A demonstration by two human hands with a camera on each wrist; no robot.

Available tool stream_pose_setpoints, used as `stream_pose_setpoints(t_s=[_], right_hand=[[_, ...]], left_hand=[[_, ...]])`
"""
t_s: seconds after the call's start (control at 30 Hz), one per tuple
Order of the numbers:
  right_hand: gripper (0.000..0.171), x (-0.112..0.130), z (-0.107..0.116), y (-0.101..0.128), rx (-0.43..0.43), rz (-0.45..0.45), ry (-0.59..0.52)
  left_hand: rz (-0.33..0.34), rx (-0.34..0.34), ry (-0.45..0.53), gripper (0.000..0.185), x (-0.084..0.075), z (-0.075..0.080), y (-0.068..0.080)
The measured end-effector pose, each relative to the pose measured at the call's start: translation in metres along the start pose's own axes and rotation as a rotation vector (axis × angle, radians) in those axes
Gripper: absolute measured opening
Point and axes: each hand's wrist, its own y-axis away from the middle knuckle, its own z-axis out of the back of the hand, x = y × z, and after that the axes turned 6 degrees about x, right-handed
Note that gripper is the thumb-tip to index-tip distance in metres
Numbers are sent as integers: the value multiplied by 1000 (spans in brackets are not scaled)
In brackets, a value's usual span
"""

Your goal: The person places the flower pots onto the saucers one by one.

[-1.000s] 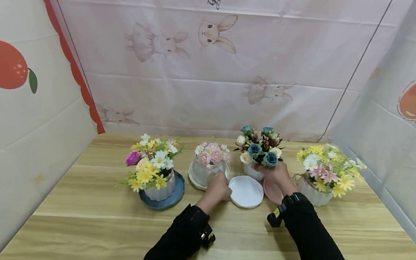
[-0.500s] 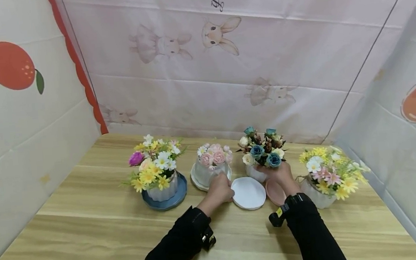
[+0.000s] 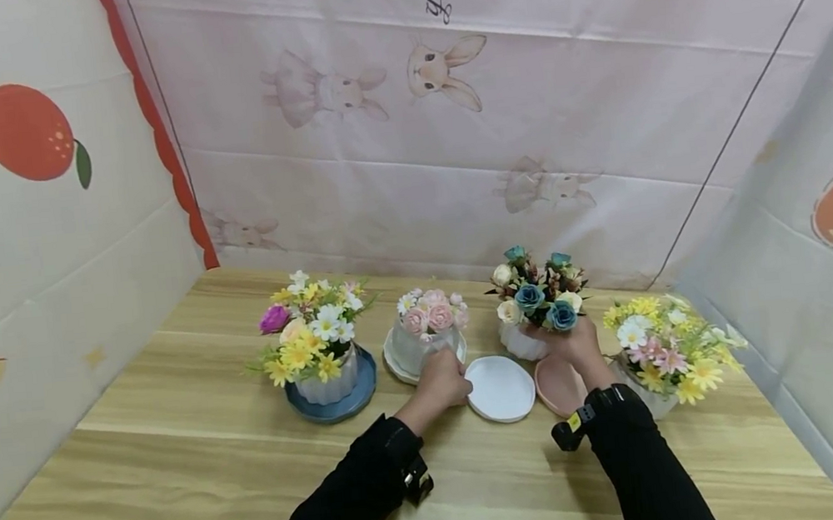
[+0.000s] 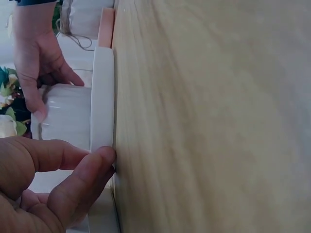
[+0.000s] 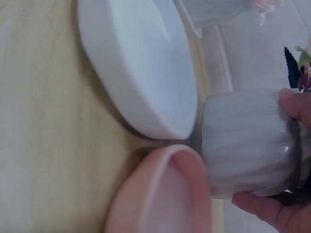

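My left hand (image 3: 452,382) rests at the left rim of an empty white saucer (image 3: 500,387) on the wooden table (image 3: 182,483). In the left wrist view its thumb (image 4: 99,162) presses the saucer's edge (image 4: 102,97) with the fingers curled beside it. My right hand (image 3: 573,344) grips a white ribbed pot (image 3: 521,342) of blue and cream roses (image 3: 540,294). The right wrist view shows that pot (image 5: 243,141) held between fingers and thumb, just beyond a pink saucer (image 5: 165,194) and beside the white saucer (image 5: 141,68). The pink saucer (image 3: 558,384) lies below my right hand.
A pot of yellow daisies (image 3: 315,345) stands on a blue saucer (image 3: 347,401) at the left. A pot of pink roses (image 3: 429,334) sits on a white saucer behind my left hand. Another yellow and pink bouquet (image 3: 661,345) stands at the right. Printed cloth walls (image 3: 448,123) close three sides.
My right hand has carried the blue-rose pot a little up and to the right. My left hand has stayed at the white saucer's rim.
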Motion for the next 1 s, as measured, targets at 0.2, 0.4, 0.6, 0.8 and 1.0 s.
stream_pose_setpoints(t_s=[0.2, 0.4, 0.6, 0.8, 1.0], right_hand=[[90, 2, 1, 2, -20, 22, -15], [93, 8, 1, 8, -36, 33, -47], [95, 14, 0, 17, -15, 62, -60], [96, 15, -5, 33, 48, 120, -96], [81, 18, -12, 47, 106, 222, -105]], left_hand=[[7, -7, -7, 22, 1, 1, 1], [5, 1, 0, 26, 0, 2, 1], [22, 6, -3, 27, -1, 2, -1], [-5, 24, 6, 36, -2, 3, 0], [-31, 28, 23, 28, -1, 5, 1]])
